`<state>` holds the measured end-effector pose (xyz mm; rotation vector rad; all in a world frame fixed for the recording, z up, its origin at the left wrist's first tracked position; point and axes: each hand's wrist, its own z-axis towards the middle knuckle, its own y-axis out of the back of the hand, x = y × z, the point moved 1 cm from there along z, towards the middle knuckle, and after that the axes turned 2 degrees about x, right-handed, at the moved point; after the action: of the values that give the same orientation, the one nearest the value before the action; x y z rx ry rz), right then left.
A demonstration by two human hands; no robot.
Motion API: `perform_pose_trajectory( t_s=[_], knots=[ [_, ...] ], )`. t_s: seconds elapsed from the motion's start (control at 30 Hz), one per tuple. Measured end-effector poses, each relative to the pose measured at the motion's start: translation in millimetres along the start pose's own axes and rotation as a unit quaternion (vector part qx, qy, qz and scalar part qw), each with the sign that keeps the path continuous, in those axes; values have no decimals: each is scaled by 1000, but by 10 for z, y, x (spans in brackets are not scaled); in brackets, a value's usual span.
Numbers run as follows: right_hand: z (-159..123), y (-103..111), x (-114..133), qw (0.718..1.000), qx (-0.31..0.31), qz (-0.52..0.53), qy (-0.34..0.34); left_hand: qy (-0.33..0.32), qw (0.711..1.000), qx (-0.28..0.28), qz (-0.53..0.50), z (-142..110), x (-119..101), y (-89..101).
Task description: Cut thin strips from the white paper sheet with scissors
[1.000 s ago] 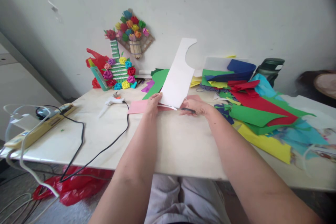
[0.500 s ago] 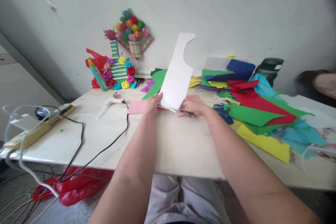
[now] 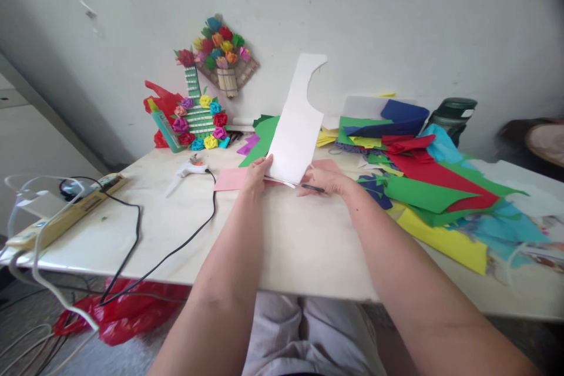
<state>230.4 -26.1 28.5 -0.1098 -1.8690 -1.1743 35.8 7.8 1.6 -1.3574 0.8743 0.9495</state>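
Gripping white card (image 3: pixel 293 135) at lower left with left hand (image 3: pixel 259 174); gripping scissors (image 3: pixel 314 188) with right hand (image 3: pixel 325 181) at lower right. Holding card above table (image 3: pixel 317 247), tilted upward between hands. Noting card's top slightly higher and farther left in view than a second ago, blades now clearer along bottom edge; suggesting trimming under way there, little altered overall. Cannot tell depth of cut. Counting: one card, one pair of scissors, one glue gun (image 3: pixel 194 170), one glue bottle (image 3: pixel 164 126), one power strip (image 3: pixel 66 211), one dark bottle (image 3: pixel 453 110), two flower crafts (image 3: pixel 200 121). Cannot count overlapping coloured sheets (image 3: pixel 432 191) at right.
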Motion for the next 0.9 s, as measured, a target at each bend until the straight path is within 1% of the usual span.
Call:
perform_pose_trajectory(
  t_s=[0.13,0.27,0.4,0.6,0.73,0.9],
  knots=[
    [0,-3,-3,1000,-5,7,-6,-9,1000,6,-3,8,1,2],
    [-12,4,26,1000,-3,17,3,-10,1000,3,-7,11,1,5],
    [-12,13,33,1000,4,8,12,-10,1000,1,-6,30,16,15],
    [-7,10,27,1000,-6,-1,11,-28,1000,-3,-12,93,60,51],
    [-19,2,16,1000,-7,25,1,-23,1000,-3,-5,104,66,63],
    [-4,3,-39,998,12,60,-11,-11,1000,3,-6,97,60,52]
  ],
)
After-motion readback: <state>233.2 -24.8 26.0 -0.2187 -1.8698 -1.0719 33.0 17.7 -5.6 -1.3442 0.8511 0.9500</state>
